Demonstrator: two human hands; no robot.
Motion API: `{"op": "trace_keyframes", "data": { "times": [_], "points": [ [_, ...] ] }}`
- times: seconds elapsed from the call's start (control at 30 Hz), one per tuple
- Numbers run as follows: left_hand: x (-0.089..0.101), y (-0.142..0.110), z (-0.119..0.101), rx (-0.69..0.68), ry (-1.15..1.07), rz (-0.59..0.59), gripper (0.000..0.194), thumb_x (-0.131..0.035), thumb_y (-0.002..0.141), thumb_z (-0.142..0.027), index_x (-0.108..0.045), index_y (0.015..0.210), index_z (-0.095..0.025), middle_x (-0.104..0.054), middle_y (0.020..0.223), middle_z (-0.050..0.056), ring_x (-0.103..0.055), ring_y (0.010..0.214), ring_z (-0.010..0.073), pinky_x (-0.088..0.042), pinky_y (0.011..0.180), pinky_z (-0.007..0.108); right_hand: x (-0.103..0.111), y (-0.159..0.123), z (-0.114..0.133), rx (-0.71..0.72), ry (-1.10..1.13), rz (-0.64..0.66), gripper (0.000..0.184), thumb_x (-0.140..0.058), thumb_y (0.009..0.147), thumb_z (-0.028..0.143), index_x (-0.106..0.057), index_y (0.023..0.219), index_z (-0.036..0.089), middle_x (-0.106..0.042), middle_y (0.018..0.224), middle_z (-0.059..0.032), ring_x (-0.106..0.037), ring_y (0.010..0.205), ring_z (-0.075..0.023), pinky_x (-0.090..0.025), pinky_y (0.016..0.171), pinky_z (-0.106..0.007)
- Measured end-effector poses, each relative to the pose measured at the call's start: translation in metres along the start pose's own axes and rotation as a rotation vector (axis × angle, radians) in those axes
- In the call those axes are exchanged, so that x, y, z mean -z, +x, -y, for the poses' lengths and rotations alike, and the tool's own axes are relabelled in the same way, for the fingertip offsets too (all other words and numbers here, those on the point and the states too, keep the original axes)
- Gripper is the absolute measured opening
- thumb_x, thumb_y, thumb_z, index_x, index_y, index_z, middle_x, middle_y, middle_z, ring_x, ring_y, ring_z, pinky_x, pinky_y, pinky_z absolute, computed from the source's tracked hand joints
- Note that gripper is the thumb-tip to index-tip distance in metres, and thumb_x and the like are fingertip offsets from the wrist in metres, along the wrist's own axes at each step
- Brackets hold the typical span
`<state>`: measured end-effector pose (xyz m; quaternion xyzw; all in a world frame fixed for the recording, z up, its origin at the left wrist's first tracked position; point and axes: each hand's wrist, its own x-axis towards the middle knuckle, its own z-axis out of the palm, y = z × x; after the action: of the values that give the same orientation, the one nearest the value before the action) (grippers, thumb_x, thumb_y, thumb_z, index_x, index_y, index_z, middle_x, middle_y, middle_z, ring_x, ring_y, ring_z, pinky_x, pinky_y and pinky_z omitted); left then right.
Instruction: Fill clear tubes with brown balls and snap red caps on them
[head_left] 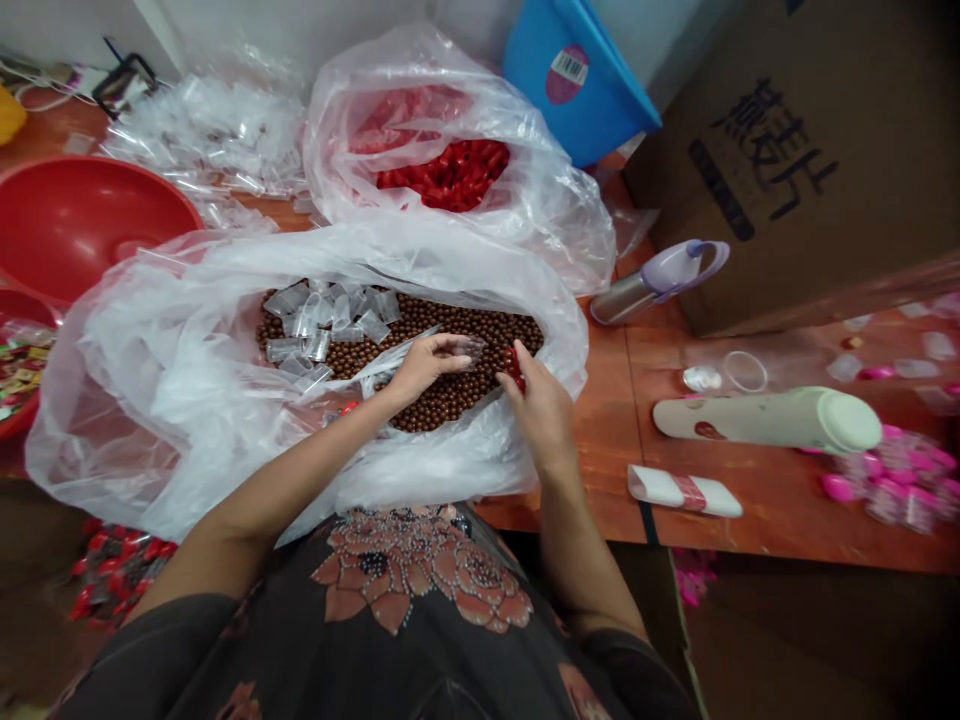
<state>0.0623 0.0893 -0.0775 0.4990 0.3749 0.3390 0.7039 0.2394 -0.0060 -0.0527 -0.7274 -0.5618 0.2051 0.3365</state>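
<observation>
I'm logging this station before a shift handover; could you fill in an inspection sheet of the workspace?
Surface: reddish tabletop, a dark seam crossing it.
Job's things: front bag open, with brown balls and clear cups; red pieces in the rear bag.
Clutter: red basin at left; pale green bottle lying at right, near pink-and-clear pieces.
Grippers: bare hands; left hand holds a clear piece, right hand a small red one.
Cables: white cord at the far left; its ends cannot be told.
Surroundings: cardboard box at right, blue bucket behind the rear bag.
</observation>
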Motion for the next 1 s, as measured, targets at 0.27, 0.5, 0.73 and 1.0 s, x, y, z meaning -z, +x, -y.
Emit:
{"op": "trace_keyframes", "data": {
  "times": [0.27,0.5,0.73,1.0],
  "points": [
    [0.022,-0.033,-0.015,0.004,0.029,-0.076,0.039,-0.08,0.066,-0.023,-0.074,0.104,-0.015,-0.073,0.114,0.011,-0.069,0.103,0.0248,-0.047,0.102,0.044,-0.009,0.005,0.009,-0.035,0.318,0.141,0.051,-0.068,0.083,0.038,-0.061,0.133,0.027,-0.071,0.124,-0.0048,-0.068,0.108,-0.0246,-0.051,0.1,-0.047],
    [0.031,-0.052,-0.023,0.045,0.108,0.041,0.038,-0.079,0.067,-0.022,-0.075,0.104,-0.019,-0.075,0.109,0.009,-0.069,0.102,0.0268,-0.048,0.1,0.049,-0.005,0.005,0.018,0.176,0.265,0.197,0.043,-0.052,0.095,0.033,-0.056,0.138,0.032,-0.067,0.129,-0.0048,-0.063,0.117,-0.0221,-0.048,0.103,-0.046],
    [0.03,-0.056,-0.024,0.07,0.124,0.109,0.036,-0.077,0.068,-0.017,-0.076,0.105,-0.018,-0.076,0.101,0.007,-0.07,0.092,0.0228,-0.052,0.094,0.044,-0.006,-0.004,0.038,0.559,-0.111,0.088,0.042,-0.047,0.099,0.02,-0.056,0.139,0.026,-0.071,0.119,-0.009,-0.064,0.103,-0.0221,-0.053,0.09,-0.041],
    [0.027,-0.058,-0.028,0.047,0.091,0.098,0.035,-0.078,0.067,-0.016,-0.077,0.102,-0.019,-0.076,0.096,0.004,-0.069,0.089,0.0208,-0.052,0.092,0.042,-0.003,-0.014,0.041,0.554,-0.142,0.025,0.039,-0.048,0.098,0.018,-0.064,0.128,0.037,-0.07,0.126,0.0023,-0.063,0.105,-0.0226,-0.053,0.097,-0.047]
  ]
}}
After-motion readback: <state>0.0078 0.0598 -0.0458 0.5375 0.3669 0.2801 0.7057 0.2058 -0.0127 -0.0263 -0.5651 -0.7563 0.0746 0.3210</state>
